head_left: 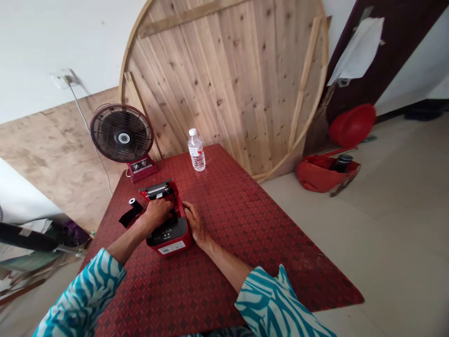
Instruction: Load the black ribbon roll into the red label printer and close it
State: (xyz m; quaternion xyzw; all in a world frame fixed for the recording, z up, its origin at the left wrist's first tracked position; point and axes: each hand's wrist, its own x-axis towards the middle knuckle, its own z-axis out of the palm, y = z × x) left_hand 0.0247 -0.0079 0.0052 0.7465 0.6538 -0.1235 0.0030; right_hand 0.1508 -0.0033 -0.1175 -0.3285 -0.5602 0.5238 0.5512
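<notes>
On embossed mat (245,224), left hand (157,214) over plastic printer (168,234)

"What colours do we see on the boxy plastic printer (171,232)?"

"We see bright red around a black top."

"And the flat rectangular table covering (245,224)?"

"We see dark red, with a repeating diamond pattern."

"The loose cloth sleeve (270,299)?"

"We see teal and white zebra stripes."

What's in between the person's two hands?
The head view shows a small red printer, its lid open, between the left hand and the right hand. Both hands touch it.
</notes>
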